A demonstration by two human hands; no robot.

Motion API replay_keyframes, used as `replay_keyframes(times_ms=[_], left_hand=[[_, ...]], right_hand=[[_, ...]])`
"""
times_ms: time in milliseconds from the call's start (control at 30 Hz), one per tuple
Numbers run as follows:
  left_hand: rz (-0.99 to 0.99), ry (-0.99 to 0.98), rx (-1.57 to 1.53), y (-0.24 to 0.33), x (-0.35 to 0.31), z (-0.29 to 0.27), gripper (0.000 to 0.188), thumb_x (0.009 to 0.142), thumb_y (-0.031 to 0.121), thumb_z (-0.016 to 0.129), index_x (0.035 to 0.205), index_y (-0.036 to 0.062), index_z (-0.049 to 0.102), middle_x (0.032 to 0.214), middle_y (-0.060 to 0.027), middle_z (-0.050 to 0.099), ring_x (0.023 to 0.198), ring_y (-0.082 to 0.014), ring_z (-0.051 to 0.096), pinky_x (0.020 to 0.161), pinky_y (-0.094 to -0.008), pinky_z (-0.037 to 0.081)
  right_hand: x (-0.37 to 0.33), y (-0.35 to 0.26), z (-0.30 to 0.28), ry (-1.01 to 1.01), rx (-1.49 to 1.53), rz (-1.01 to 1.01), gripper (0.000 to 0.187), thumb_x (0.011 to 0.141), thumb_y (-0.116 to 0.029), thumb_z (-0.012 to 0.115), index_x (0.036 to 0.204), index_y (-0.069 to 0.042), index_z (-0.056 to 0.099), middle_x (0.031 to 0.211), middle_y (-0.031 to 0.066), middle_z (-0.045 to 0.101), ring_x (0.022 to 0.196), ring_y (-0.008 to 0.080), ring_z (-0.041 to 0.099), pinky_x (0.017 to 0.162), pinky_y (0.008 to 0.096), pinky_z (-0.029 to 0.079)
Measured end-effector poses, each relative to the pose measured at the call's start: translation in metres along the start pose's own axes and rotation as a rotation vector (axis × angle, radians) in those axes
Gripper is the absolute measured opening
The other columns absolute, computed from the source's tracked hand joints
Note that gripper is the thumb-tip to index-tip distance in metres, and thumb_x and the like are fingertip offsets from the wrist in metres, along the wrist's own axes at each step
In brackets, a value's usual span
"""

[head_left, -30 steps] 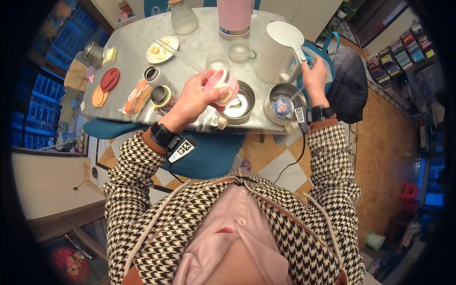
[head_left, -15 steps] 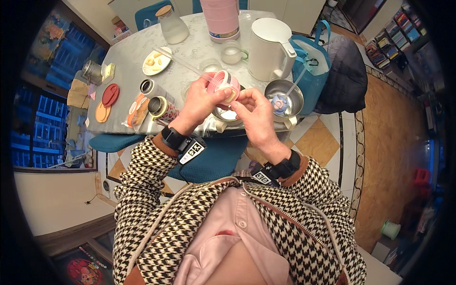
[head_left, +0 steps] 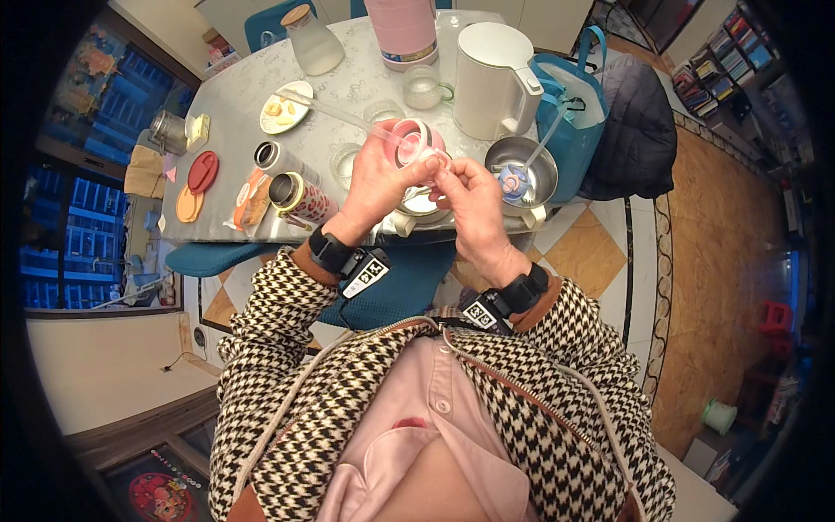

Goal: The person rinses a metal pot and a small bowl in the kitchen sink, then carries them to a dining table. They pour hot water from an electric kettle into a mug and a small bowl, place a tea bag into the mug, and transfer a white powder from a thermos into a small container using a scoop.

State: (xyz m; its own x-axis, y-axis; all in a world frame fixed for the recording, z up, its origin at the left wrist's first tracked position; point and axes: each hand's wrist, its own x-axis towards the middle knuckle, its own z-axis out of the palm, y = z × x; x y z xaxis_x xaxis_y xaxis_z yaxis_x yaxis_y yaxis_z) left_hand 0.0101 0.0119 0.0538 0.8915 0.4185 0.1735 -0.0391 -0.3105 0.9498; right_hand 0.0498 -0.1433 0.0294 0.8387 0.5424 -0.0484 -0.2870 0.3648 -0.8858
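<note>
Grey-covered table (head_left: 228, 109): the left hand (head_left: 374, 189) grips a pink straw lid (head_left: 409, 151) above a steel bowl (head_left: 422, 209), while the right hand (head_left: 474, 204), apart one second earlier, now pinches the lid's near edge, making handling two-handed.

Clock from held cap (head_left: 412, 146): mug (head_left: 421, 87) 12 o'clock, jug (head_left: 400, 30) behind; kettle (head_left: 491, 87) 2; bag (head_left: 574, 158) 3; flasks (head_left: 303, 197) 8; pot (head_left: 543, 163) 3–4, straw lid (head_left: 513, 184) inside.
</note>
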Motion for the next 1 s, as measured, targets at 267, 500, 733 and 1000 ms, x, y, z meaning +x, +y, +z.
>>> replay_keyframes(times_ms=[267, 500, 733, 1000], left_hand=[[-0.153, -0.064, -0.313, 0.000, -0.005, 0.004, 0.082, 0.084, 0.028, 0.083, 0.140, 0.0001, 0.029, 0.126, -0.0158, 0.052, 0.114, -0.0222, 0.058, 0.096, -0.0355, 0.052], [-0.220, -0.074, -0.429, -0.004, -0.009, 0.001, 0.072, 0.090, 0.027, 0.077, 0.138, 0.0027, 0.031, 0.125, -0.0155, 0.053, 0.107, -0.0215, 0.062, 0.084, -0.0349, 0.058], [-0.225, -0.177, -0.459, -0.006, -0.017, 0.006, 0.074, 0.089, 0.033, 0.077, 0.139, 0.0049, 0.031, 0.126, -0.0136, 0.053, 0.105, -0.0213, 0.063, 0.082, -0.0356, 0.059], [-0.215, -0.187, -0.389, -0.001, -0.020, 0.002, 0.075, 0.087, 0.035, 0.077, 0.139, 0.0024, 0.034, 0.124, -0.0141, 0.055, 0.103, -0.0210, 0.064, 0.080, -0.0346, 0.060]], right_hand=[[-0.008, -0.003, 0.008, 0.072, -0.299, -0.248, 0.008, 0.091, 0.000, 0.063, 0.099, 0.000, 0.061, 0.093, 0.0057, 0.066, 0.080, 0.0116, 0.062, 0.071, 0.0261, 0.052], [-0.006, -0.016, 0.000, -0.005, -0.702, -0.562, 0.029, 0.086, -0.003, 0.068, 0.114, -0.006, 0.062, 0.103, 0.0081, 0.064, 0.097, 0.0182, 0.061, 0.080, 0.0342, 0.051], [0.013, -0.016, -0.015, -0.128, -0.214, -0.237, 0.043, 0.088, -0.009, 0.073, 0.128, -0.006, 0.058, 0.119, 0.0094, 0.060, 0.112, 0.0187, 0.059, 0.091, 0.0319, 0.052], [0.025, -0.020, -0.026, -0.395, -0.011, -0.099, 0.052, 0.089, -0.013, 0.076, 0.133, 0.002, 0.052, 0.127, 0.0116, 0.060, 0.122, 0.0205, 0.056, 0.102, 0.0351, 0.048]])
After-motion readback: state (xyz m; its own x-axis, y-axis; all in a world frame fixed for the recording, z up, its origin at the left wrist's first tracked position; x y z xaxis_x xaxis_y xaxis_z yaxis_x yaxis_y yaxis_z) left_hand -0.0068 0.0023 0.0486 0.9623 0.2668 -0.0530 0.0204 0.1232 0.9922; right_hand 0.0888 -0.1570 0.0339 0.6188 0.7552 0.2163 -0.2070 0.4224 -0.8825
